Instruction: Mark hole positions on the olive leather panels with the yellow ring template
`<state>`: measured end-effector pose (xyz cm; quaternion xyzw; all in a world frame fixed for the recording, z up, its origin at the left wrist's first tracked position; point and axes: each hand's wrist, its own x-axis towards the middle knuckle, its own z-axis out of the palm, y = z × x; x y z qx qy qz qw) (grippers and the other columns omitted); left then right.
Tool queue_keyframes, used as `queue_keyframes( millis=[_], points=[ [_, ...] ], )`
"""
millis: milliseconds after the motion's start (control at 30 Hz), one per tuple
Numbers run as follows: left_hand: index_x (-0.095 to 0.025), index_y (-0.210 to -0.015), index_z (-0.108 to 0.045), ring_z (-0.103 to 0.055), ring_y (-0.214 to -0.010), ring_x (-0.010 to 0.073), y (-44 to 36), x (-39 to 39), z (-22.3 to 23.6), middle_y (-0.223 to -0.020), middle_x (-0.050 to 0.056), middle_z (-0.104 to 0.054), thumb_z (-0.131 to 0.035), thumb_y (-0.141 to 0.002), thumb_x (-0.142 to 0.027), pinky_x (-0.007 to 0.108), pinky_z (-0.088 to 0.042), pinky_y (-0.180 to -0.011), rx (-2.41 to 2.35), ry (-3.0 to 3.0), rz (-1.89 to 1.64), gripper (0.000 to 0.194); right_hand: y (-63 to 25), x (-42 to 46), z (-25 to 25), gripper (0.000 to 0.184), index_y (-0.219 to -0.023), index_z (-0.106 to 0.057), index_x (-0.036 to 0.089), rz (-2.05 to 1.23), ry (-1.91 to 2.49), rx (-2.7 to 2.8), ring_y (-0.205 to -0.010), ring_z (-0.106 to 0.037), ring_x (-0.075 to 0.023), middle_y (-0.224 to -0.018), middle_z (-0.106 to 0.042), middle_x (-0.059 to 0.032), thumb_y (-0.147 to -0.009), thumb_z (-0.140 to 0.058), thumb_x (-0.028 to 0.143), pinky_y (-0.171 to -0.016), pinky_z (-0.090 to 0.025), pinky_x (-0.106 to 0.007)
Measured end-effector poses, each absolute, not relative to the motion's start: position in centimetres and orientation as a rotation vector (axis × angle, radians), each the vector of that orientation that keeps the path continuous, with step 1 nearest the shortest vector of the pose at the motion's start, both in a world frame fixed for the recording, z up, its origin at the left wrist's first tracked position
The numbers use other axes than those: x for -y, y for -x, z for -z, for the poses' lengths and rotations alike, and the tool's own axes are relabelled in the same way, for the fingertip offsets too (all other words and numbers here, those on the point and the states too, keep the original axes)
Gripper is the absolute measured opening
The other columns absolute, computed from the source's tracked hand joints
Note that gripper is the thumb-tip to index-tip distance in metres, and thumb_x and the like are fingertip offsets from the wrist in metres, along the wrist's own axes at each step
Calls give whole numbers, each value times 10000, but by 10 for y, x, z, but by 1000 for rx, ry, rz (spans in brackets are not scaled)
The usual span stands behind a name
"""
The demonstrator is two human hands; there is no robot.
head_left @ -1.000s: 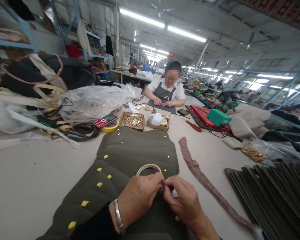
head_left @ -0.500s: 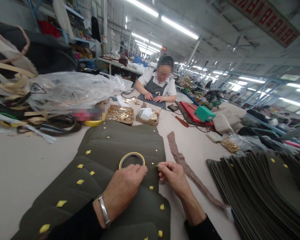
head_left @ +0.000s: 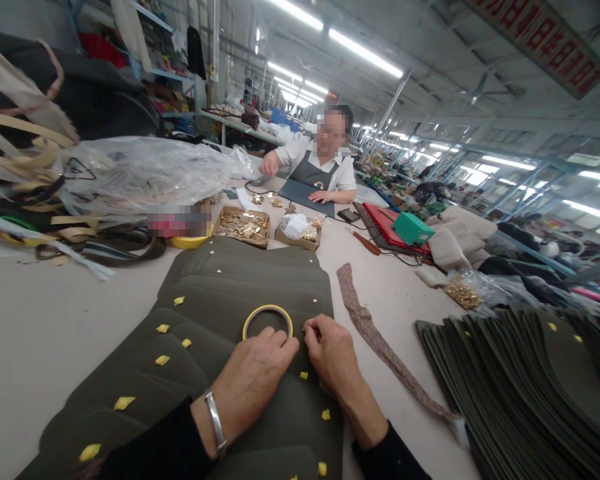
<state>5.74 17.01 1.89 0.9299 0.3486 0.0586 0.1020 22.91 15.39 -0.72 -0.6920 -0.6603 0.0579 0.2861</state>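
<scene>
My left hand point(head_left: 260, 373) is closed on a thin roll of yellow tape point(head_left: 247, 319), whose ring stands up past my fingers. Beside it, my right hand point(head_left: 333, 350) pinches a small piece of yellow tape at the right edge of a dark green panel point(head_left: 215, 293); the bit is mostly hidden by the fingertips. Overlapping panels lie stepped toward me, with yellow tape pieces point(head_left: 125, 403) stuck along both sides. On the far panels, small metal studs point(head_left: 311, 261) show uncovered.
A brown fabric strip point(head_left: 370, 327) lies to the right, beside a tall stack of dark green panels point(head_left: 500, 373). Ahead stand boxes of gold-coloured hardware point(head_left: 244, 225) and a plastic-bagged box point(head_left: 297, 230). A co-worker point(head_left: 325, 167) sits across the table. Plastic bags point(head_left: 145, 173) and straps fill the left.
My right hand has moved left, from beside the panel's edge onto it, over a stud. My left hand keeps the tape roll. The co-worker's one arm has reached out sideways.
</scene>
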Motion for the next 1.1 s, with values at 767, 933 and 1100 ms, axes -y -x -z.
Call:
queue_keyframes(
  millis=[767, 933, 1100],
  points=[
    [-178, -936, -593, -517, -902, 231, -35, -210, -16, -914, 62, -612, -436, -912, -107, 393, -417, -840, -1341, -2764, -585, 174, -239, -149, -1, 115, -834, -681, 185, -310, 1812, 1851, -693, -622, -163, -756, -661, -23, -838, -571, 152, -666, -457, -258],
    [-177, -938, -591, -494, -870, 240, -37, -207, -20, -900, 71, -588, -385, -924, -126, 400, -392, -823, -1333, -2790, -515, 213, -244, -143, -13, 157, -864, -683, 195, -349, 1758, 1898, -748, -633, -167, -804, -674, -29, -860, -531, 154, -710, -482, -268],
    [-181, -945, -564, -482, -859, 235, -37, -204, -22, -904, 67, -572, -340, -946, -143, 402, -382, -829, -1258, -2749, -471, 227, -243, -148, -6, 254, -1064, -621, 191, -137, 1670, 1960, -980, -594, -225, -1009, -658, -79, -869, -479, 111, -893, -471, -374]
  ],
)
